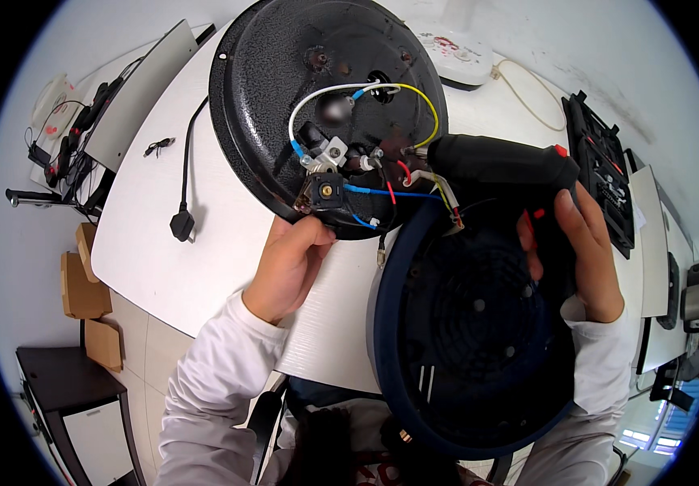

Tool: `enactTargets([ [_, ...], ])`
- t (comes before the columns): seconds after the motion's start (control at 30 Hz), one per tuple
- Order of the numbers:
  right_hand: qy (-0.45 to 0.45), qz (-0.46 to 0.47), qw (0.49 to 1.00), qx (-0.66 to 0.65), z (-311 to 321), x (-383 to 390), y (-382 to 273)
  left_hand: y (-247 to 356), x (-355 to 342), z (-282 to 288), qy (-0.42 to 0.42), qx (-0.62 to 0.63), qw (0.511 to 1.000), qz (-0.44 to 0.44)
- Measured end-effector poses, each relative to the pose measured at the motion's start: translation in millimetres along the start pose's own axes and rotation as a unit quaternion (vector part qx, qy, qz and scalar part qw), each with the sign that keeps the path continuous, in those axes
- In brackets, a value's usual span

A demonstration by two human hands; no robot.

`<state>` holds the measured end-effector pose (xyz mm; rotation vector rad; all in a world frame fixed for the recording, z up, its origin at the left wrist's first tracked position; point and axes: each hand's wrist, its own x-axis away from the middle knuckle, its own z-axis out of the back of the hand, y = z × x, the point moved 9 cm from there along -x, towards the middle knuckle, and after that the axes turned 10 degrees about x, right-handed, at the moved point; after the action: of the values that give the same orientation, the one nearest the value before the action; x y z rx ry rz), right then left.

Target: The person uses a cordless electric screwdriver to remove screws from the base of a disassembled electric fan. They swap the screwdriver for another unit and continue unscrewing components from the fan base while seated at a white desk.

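Our left grip point(291, 261) is pinched on the rim of a black pan point(260, 97), whose wired point(370, 190) underside faces us. Our right grip point(591, 251) is wrapped around the handle of a black driver point(499, 162), its nose at the pan; we cannot tell whether they touch. The pan is tilted over the middle of the white counter point(143, 235). A blue shell point(396, 324) overlaps the near edge; a plug point(181, 225) lies toward the left.
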<state>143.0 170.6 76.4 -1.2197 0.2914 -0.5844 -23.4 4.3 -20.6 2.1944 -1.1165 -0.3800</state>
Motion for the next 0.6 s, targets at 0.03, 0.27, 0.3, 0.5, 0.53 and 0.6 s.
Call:
enactTargets([
  [0.03, 0.000, 0.000, 1.000, 0.000, 0, 0, 0, 1, 0, -2, 0.002, 0.002, 1.000, -0.003],
  [0.27, 0.003, 0.026, 0.999, 0.022, 0, 0, -3, -2, 0, 2, 0.008, 0.004, 1.000, 0.004],
  [0.3, 0.004, 0.032, 0.999, 0.036, -1, 2, -6, -2, 0, 2, 0.008, 0.005, 1.000, 0.005],
  [0.5, -0.012, 0.002, 1.000, 0.012, 1, -3, -7, 1, 1, 7, 0.012, -0.029, 0.999, -0.005],
  [0.53, -0.015, -0.001, 1.000, 0.018, 2, -3, -9, 1, 1, 7, 0.021, -0.038, 0.999, -0.003],
  [0.6, -0.008, 0.006, 0.999, 0.041, 1, -2, -16, -1, -2, 8, -0.001, -0.032, 0.999, 0.005],
])
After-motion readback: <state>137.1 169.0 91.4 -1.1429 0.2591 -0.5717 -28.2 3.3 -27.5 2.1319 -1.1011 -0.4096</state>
